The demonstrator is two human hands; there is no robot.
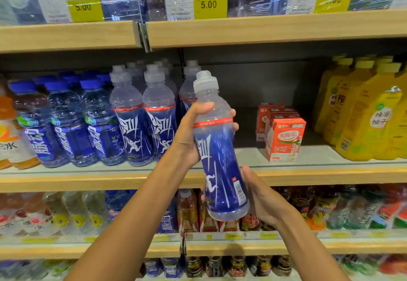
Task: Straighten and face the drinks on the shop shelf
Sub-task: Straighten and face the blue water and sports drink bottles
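Gripping bottle, left hand fingers wrapped round, right hand cupping base; rotate label front, stand beside row.

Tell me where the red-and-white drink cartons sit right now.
In the head view, the red-and-white drink cartons stand right of centre on the grey middle shelf, left of the yellow juice bottles.

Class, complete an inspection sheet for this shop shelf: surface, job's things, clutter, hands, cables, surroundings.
Surface: middle shelf, grey deck, bare gap left of the red cartons.
Job's things: held bottle, blue label, tilted, off the shelf; matching bottles stand in rows.
Clutter: red cartons, stacked.
Hands: left hand grips the bottle's shoulder; right hand holds its lower part.
Cables: nothing seen.
Surroundings: price tags above; yellow bottles right; lower-shelf drinks below.
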